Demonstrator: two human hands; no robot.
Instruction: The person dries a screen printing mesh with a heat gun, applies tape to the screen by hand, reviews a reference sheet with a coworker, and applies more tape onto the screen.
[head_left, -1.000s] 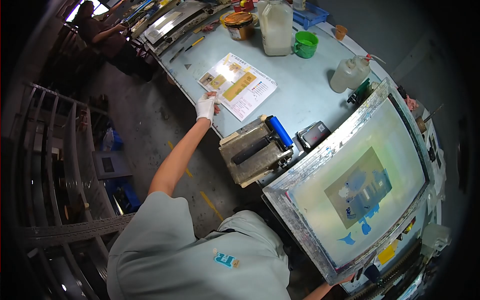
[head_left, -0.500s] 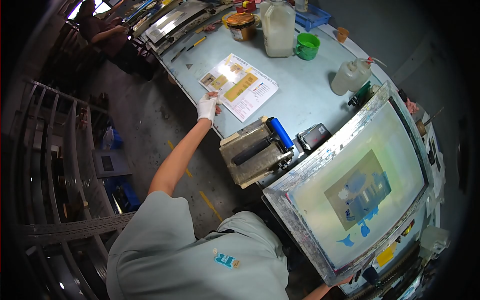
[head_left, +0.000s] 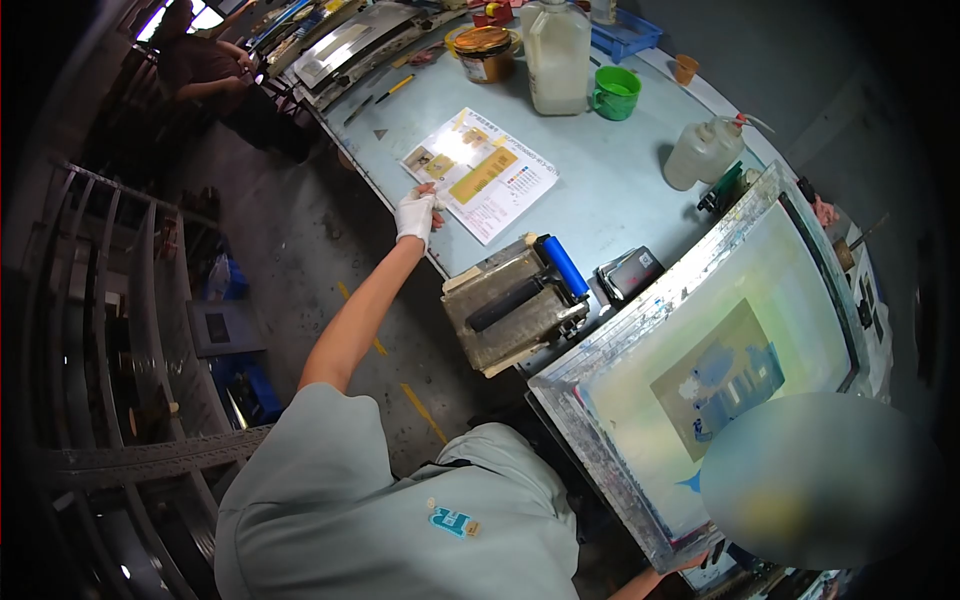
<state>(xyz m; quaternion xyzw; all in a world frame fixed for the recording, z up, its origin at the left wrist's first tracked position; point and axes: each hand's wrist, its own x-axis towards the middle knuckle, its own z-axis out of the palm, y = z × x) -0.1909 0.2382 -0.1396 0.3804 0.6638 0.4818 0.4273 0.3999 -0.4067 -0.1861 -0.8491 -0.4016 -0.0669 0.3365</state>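
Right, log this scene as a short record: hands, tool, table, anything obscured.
Left hand: white glove, at the edge of the printed sheet
Right hand: by the frame's lower edge, grip unclear
Tool: blue roller, between sheet and frame
Table, far part: tub, jug, green cup
Obscured: frame's lower right, behind a blur
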